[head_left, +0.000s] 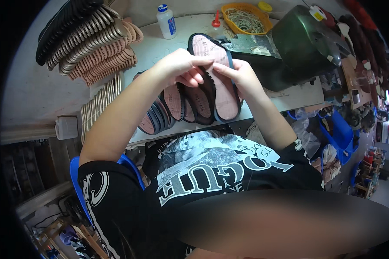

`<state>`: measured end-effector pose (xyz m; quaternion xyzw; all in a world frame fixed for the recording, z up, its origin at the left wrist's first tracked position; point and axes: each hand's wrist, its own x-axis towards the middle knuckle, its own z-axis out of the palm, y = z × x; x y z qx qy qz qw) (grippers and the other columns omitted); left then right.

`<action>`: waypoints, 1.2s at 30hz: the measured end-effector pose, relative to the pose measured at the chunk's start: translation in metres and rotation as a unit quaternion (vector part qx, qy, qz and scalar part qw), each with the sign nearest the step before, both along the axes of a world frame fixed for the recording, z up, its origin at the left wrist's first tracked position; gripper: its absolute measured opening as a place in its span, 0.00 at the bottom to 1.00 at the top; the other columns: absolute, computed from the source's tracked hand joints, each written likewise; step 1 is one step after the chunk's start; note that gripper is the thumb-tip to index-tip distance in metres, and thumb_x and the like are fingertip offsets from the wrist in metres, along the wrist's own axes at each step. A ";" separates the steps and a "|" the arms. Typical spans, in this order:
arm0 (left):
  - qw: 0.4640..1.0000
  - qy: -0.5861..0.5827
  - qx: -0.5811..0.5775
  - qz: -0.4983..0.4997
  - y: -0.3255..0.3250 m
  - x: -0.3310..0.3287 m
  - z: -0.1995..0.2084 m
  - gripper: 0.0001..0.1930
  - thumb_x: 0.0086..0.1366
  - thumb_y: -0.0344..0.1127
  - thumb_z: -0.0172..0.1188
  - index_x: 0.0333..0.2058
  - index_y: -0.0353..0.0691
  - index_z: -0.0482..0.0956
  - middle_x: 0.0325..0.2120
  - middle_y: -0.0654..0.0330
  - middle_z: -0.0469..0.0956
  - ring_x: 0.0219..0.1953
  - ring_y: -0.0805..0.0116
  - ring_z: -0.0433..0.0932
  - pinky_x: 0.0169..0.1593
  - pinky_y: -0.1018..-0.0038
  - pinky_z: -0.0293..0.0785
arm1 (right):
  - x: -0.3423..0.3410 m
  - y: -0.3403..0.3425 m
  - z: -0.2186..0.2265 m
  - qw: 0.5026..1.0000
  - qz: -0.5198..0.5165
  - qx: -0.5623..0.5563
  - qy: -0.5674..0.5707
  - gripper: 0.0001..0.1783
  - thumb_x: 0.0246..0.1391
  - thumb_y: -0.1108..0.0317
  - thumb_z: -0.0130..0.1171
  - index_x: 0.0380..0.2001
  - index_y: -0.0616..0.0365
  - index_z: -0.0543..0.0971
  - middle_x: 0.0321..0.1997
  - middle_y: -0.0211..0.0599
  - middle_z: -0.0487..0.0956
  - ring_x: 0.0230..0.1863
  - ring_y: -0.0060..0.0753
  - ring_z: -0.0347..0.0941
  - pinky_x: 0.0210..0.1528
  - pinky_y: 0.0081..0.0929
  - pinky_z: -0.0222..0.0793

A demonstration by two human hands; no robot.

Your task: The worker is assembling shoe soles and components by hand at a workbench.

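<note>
A pink shoe sole (227, 101) with a dark stitched-looking edge and a blue-grey side lies on the worktable (255, 113), one end pointing away. Over its middle, the fingertips of my left hand (180, 67) are pinched close to my right thumb; anything between them is too small to make out. My right hand (245, 78) wraps the sole's right side, thumb on the pink face. Left of this sole several similar soles (173, 102) lean together in a row, partly hidden under my left wrist.
Stacked black, metallic and pink shoe parts (99, 47) stand at the left. Behind are a white bottle (166, 23), a red-tipped bottle (216, 28) and a yellow basket (229, 28) of elastic-looking loops. A dark green machine housing (304, 41) stands right. A blue chair (74, 172) is behind me.
</note>
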<state>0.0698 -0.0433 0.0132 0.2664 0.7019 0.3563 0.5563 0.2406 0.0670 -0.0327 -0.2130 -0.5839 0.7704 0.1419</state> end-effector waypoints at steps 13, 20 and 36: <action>0.992 0.036 0.057 0.111 0.014 -0.017 -0.017 0.25 0.54 0.55 0.66 0.14 0.41 0.70 0.05 0.65 0.66 0.06 0.76 0.63 0.18 0.79 0.69 | 0.040 -0.021 -0.016 0.972 0.146 -0.156 -0.095 0.15 0.54 0.66 0.57 0.40 0.66 0.75 0.31 0.45 0.81 0.26 0.31 0.79 0.28 0.22 0.76; 0.988 0.052 0.057 0.133 0.025 -0.044 -0.018 0.27 0.54 0.59 0.64 0.12 0.46 0.66 0.05 0.71 0.62 0.06 0.80 0.58 0.16 0.82 0.64 | 0.020 -0.037 -0.017 0.986 0.030 -0.162 0.004 0.14 0.54 0.64 0.58 0.37 0.66 0.75 0.27 0.44 0.81 0.25 0.30 0.79 0.25 0.18 0.73; 0.803 0.577 0.145 -0.036 0.087 -0.118 -0.019 0.43 0.48 0.69 0.59 0.48 0.32 0.72 0.50 0.44 0.71 0.55 0.52 0.68 0.57 0.60 0.64 | -0.040 -0.026 -0.005 0.974 -0.104 -0.186 0.072 0.15 0.57 0.62 0.54 0.36 0.65 0.76 0.28 0.43 0.80 0.26 0.31 0.80 0.27 0.18 0.74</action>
